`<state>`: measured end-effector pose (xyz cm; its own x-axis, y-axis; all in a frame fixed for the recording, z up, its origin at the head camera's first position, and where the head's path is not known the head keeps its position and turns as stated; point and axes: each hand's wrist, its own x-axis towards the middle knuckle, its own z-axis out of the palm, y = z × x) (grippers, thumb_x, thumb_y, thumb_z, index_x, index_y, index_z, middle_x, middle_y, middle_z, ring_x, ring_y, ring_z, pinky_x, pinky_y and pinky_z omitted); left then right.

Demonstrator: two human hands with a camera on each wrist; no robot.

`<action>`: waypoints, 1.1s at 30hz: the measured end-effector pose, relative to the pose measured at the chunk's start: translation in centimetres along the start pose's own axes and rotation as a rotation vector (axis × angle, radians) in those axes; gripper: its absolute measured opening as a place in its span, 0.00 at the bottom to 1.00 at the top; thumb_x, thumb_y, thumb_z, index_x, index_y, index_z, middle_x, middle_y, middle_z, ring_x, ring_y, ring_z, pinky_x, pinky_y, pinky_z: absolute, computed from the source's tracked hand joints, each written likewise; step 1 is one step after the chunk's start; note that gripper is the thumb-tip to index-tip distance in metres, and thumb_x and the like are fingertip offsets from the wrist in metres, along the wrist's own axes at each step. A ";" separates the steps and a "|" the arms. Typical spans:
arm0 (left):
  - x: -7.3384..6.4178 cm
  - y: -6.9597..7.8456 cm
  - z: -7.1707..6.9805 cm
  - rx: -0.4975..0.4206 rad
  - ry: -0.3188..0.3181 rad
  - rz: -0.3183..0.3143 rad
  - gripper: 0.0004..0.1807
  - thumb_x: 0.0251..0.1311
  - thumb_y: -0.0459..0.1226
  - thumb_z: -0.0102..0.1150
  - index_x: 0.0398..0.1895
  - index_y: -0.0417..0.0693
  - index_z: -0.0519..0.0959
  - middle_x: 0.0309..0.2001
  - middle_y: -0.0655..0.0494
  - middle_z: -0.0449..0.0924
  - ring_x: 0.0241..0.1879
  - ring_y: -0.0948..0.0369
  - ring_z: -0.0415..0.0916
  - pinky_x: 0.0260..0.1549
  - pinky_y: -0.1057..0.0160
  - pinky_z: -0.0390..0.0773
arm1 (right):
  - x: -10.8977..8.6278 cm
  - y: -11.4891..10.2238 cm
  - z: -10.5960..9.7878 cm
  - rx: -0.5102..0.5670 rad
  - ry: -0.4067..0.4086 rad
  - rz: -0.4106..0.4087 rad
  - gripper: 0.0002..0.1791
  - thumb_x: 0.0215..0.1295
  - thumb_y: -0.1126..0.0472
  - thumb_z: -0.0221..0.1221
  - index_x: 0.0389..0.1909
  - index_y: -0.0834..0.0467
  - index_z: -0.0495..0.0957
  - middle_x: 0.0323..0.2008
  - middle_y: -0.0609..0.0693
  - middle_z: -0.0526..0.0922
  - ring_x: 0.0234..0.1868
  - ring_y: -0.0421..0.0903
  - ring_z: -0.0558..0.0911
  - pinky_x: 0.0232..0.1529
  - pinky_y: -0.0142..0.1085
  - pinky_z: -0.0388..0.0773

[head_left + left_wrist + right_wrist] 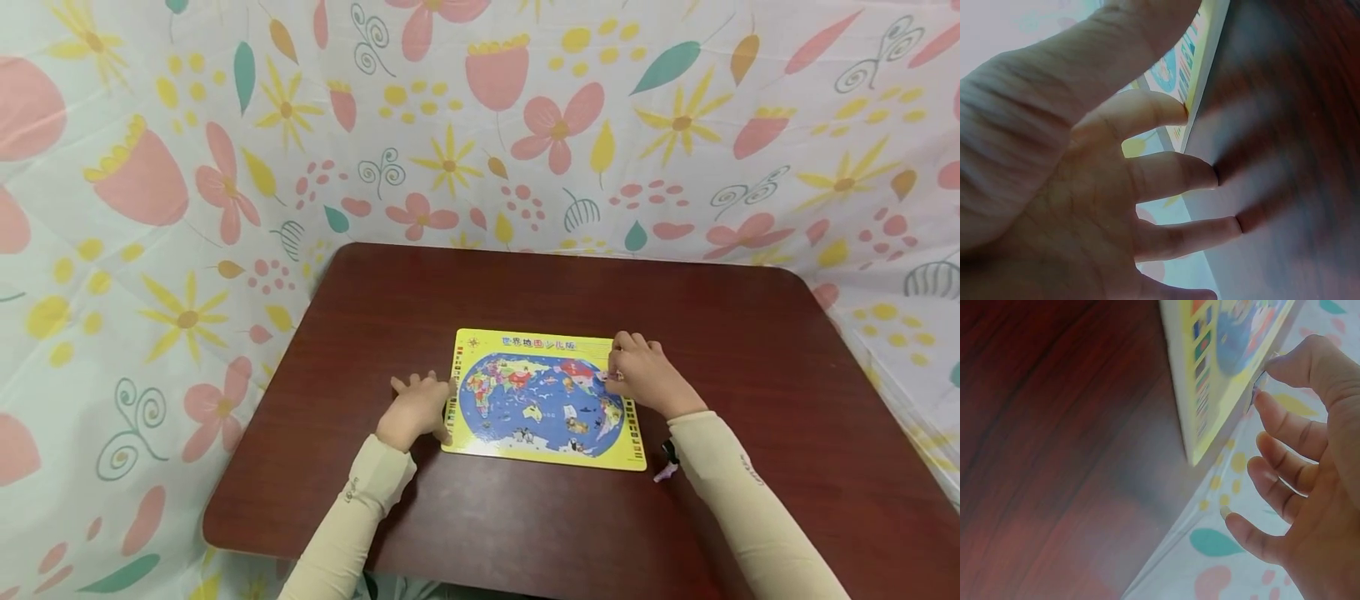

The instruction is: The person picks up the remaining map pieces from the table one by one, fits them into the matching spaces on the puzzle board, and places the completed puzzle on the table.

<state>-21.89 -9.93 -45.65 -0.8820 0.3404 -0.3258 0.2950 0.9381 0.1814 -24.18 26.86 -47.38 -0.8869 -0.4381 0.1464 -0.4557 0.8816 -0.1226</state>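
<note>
A yellow-bordered world map puzzle board (540,454) with a blue ocean lies flat on the table. My left hand (415,408) is at its left edge, palm down with the fingers spread. In the left wrist view, the index fingertip (1179,114) meets the board's edge (1200,81), while other fingertips come down on the tabletop beside it. Over the board's upper right part is my right hand (651,375). Its thumb and index finger pinch a small thin puzzle piece (1258,385), seen nearly edge-on in the right wrist view; its printed picture is mostly hidden.
The dark red-brown table (480,287) has rounded corners. A floral-patterned cloth (465,125) hangs behind it and along its left side. By the right cuff is a small black and purple item (667,463), close to the board's lower right corner.
</note>
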 end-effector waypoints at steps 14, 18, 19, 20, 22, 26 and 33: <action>0.0 0.5 0.5 0.011 -0.008 0.002 0.52 0.29 0.49 0.79 0.65 0.53 0.67 0.64 0.36 0.60 0.59 0.33 0.56 0.50 0.26 0.47 | 1.5 -1.7 1.3 0.022 -0.057 -0.058 0.12 0.50 0.56 0.66 0.16 0.50 0.73 0.38 0.50 0.69 0.36 0.49 0.62 0.37 0.49 0.60; 0.1 0.4 0.5 0.005 0.001 0.002 0.52 0.28 0.49 0.79 0.65 0.53 0.67 0.64 0.36 0.60 0.59 0.33 0.57 0.50 0.25 0.47 | 1.9 -1.8 1.4 0.017 -0.070 -0.048 0.11 0.49 0.56 0.66 0.16 0.51 0.73 0.38 0.51 0.69 0.36 0.49 0.62 0.37 0.48 0.60; 0.1 0.3 0.5 0.006 0.005 0.000 0.52 0.28 0.49 0.79 0.65 0.53 0.67 0.65 0.36 0.59 0.58 0.33 0.57 0.50 0.25 0.47 | 2.0 -1.9 1.4 0.022 -0.074 -0.041 0.11 0.49 0.56 0.66 0.16 0.51 0.73 0.38 0.51 0.69 0.36 0.49 0.62 0.36 0.47 0.59; 0.1 0.3 0.5 0.007 0.009 -0.001 0.52 0.27 0.49 0.79 0.65 0.53 0.67 0.65 0.36 0.59 0.58 0.34 0.57 0.50 0.26 0.47 | 2.0 -2.0 1.4 0.026 -0.079 -0.032 0.11 0.49 0.56 0.66 0.17 0.52 0.74 0.37 0.51 0.69 0.36 0.49 0.62 0.36 0.47 0.59; 0.1 0.2 0.4 0.007 0.012 -0.002 0.52 0.27 0.49 0.79 0.65 0.53 0.67 0.65 0.36 0.59 0.58 0.34 0.57 0.50 0.26 0.47 | 2.2 -2.0 1.3 0.039 -0.090 -0.016 0.10 0.48 0.56 0.66 0.18 0.52 0.74 0.37 0.50 0.69 0.36 0.49 0.63 0.36 0.47 0.59; 0.1 0.0 0.4 0.006 0.012 -0.001 0.52 0.27 0.48 0.79 0.65 0.53 0.67 0.65 0.35 0.59 0.58 0.33 0.56 0.50 0.26 0.47 | 2.3 -2.1 1.2 0.067 -0.110 0.005 0.09 0.48 0.55 0.66 0.19 0.53 0.77 0.37 0.50 0.70 0.37 0.49 0.64 0.37 0.47 0.60; 0.1 -0.2 0.3 0.010 0.017 0.006 0.52 0.29 0.49 0.79 0.65 0.52 0.67 0.64 0.35 0.60 0.57 0.33 0.57 0.50 0.26 0.48 | 2.5 -2.0 1.1 0.100 -0.102 -0.017 0.04 0.51 0.60 0.66 0.22 0.53 0.81 0.38 0.51 0.73 0.40 0.51 0.69 0.38 0.50 0.64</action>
<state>-21.91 -10.07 -45.98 -0.8862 0.3450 -0.3092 0.3041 0.9367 0.1736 -25.55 23.84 -47.83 -0.8798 -0.4727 0.0498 -0.4715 0.8544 -0.2184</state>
